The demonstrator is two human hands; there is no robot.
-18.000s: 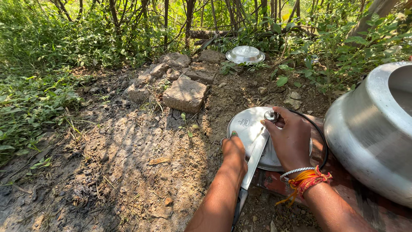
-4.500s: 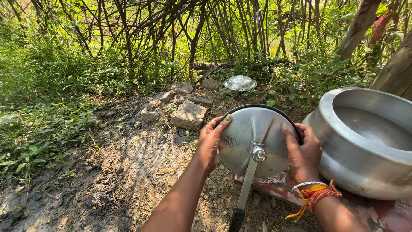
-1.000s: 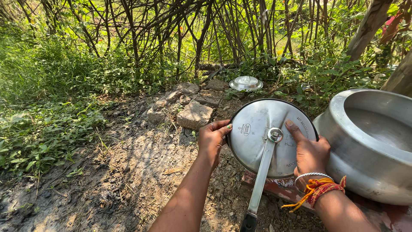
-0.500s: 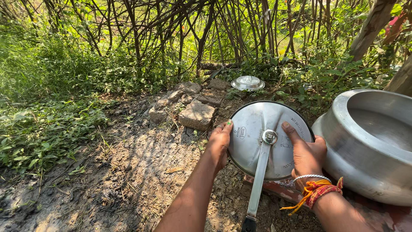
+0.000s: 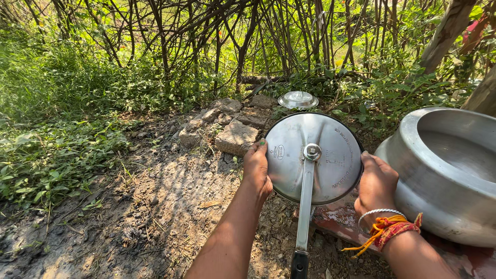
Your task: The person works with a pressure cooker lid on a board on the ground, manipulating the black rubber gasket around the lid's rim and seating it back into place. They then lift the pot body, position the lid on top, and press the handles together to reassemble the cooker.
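The round, dull-silver metal pressure-cooker lid (image 5: 330, 155) with its long flat metal handle (image 5: 305, 206) is held up on edge above the bare ground, its top face toward the camera, between both hands. The handle runs straight down from a small round knob at the lid's centre and ends in a black grip at the lower edge of the view. The left hand (image 5: 257, 168) clasps the lid's left rim, fingers curled behind it and thumb on the front. The right hand (image 5: 376, 183) grips the right rim the same way; its wrist carries a thin silver bangle and orange-red threads.

Just to the right stands a large, wide-mouthed matte grey aluminium pot (image 5: 444, 170), tilted a little toward the camera; the part of its smooth inside that shows holds nothing. It rests on a reddish, wet-looking slab (image 5: 336, 219).

Farther back, a small shiny steel lidded bowl (image 5: 298, 99) sits by a heap of rough grey stones (image 5: 235, 126). The ground is dry, crumbly brown earth (image 5: 155, 206), bordered by green weeds and a tangle of bare branches.
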